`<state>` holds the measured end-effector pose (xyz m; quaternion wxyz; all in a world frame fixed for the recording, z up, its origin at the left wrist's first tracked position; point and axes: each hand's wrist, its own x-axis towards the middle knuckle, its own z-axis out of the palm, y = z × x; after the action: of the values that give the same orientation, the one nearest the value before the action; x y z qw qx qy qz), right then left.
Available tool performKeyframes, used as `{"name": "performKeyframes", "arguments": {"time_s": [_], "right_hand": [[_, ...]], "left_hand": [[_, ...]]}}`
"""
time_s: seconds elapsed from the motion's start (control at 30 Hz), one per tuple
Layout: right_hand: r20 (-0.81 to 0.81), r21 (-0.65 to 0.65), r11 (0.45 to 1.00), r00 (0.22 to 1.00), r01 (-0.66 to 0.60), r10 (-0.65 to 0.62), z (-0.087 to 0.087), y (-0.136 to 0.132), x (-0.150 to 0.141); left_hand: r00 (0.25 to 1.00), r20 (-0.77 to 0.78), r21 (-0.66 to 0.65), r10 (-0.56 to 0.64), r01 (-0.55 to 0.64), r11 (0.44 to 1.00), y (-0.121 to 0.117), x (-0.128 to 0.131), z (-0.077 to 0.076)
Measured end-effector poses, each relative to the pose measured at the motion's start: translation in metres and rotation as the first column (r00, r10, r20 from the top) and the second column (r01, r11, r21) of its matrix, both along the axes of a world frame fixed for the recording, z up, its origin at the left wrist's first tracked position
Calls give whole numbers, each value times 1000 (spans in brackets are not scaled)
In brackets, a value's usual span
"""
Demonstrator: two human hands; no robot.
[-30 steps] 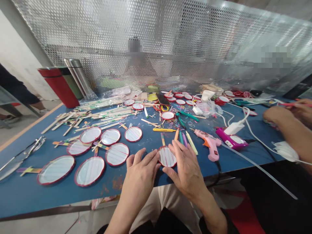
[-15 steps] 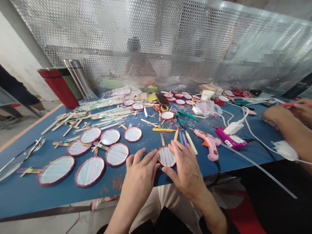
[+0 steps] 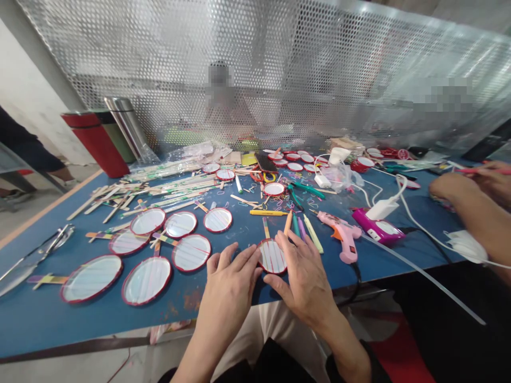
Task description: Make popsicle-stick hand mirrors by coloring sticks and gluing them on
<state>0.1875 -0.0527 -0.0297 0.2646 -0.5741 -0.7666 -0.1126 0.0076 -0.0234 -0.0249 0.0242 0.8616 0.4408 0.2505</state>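
Note:
Flat on the blue table, a red-rimmed round lid [image 3: 272,256] lies between my hands. Thin coloured lines run across its pale face, and a coloured craft stick [image 3: 266,227] sticks out from its far side. My left hand [image 3: 233,274] touches the lid's left edge with extended fingers. Along the right edge rest the stretched fingers of my right hand [image 3: 305,266], its thumb spread apart near the lid's front; these fingers cover part of the rim. Several similar lids with stick handles, such as one red-rimmed disc [image 3: 192,252], lie to the left.
Markers [image 3: 313,234] and a pink glue gun [image 3: 342,234] lie right of my hands, beside a purple power strip [image 3: 379,226] with white cables. Craft sticks [image 3: 183,194], green pliers [image 3: 307,190] and bottles [image 3: 96,143] are farther back. A co-worker's arm [image 3: 475,207] reaches in at right.
The lid and my right hand have shifted very slightly to the left. My left hand stays almost still.

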Motion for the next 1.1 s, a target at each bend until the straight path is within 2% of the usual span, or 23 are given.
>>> {"name": "performKeyframes", "arguments": {"time_s": [0.23,0.43,1.1], "right_hand": [[34,-15,1000,999,-20,21,2,-1,0],[34,-62,997,998,-49,51,5,-2,-1],[13,-90,995,999,-36,37,5,-1,-1]], "left_hand": [[999,-38,13,2,-2,1000,-1,-1,1],[997,-62,-6,-47,46,999,-1,-2,3],[998,-45,-41,-32,30,999,2,-1,1]]}}
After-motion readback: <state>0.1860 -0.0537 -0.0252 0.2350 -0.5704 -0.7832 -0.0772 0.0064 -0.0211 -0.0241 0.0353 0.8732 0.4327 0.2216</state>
